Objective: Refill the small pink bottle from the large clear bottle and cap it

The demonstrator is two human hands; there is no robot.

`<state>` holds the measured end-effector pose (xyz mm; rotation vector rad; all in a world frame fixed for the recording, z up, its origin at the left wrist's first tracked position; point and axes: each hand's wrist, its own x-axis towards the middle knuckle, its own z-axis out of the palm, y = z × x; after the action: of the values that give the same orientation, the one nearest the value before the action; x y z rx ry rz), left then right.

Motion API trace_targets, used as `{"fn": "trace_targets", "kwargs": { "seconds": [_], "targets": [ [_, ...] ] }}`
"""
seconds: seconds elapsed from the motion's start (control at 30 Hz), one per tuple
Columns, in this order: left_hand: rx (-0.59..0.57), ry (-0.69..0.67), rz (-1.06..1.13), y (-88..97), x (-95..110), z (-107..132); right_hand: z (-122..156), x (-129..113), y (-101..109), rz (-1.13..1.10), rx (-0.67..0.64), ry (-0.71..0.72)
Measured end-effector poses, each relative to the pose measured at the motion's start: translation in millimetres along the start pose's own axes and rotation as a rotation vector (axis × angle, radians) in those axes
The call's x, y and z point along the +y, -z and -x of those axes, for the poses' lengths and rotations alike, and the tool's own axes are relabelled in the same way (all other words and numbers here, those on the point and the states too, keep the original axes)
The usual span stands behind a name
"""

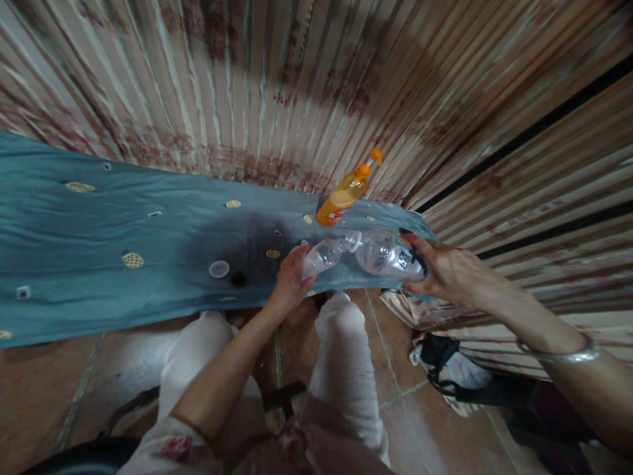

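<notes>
My left hand [293, 274] is closed around a small clear plastic bottle [324, 256], tilted with its mouth up to the right. In my right hand [428, 267] is a larger clear plastic bottle [383, 254] with a black-and-white label, lying nearly level and pointing left. The two bottle mouths meet, or almost meet, between my hands; I cannot tell whether liquid passes. Left of my hands, a translucent round cap [219, 268] and a black cap [239, 278] rest on the cloth. Behind the bottles stands an orange pump bottle [342, 199] of yellow liquid.
A blue-green patterned cloth [163, 231] covers the long table. Pleated curtains [222, 86] hang along its back and right side. Below are a tiled floor [395, 356] and my knees, close to the table's front edge. Dark bags or clothes [459, 369] lie at lower right.
</notes>
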<state>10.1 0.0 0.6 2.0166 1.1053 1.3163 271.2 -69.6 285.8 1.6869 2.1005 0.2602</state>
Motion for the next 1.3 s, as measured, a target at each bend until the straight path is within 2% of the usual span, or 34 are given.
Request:
{"fn": "trace_targets", "kwargs": {
  "seconds": [0.3,0.5,1.0,1.3],
  "targets": [
    [-0.023,0.018,-0.014,1.2,0.6,0.3,1.3,4.8,-5.3,-0.019,0.037,0.025],
    [0.005,0.002,-0.022,-2.0,-3.1,2.0,1.5,3.5,-4.0,-0.044,0.065,0.047],
    [-0.015,0.000,-0.010,-0.8,-2.1,0.1,1.6,3.1,-3.9,-0.026,0.045,0.026],
    [-0.014,-0.017,-0.018,-0.6,-5.1,0.9,1.3,6.4,-2.4,-0.039,0.063,0.075]
  ]
}}
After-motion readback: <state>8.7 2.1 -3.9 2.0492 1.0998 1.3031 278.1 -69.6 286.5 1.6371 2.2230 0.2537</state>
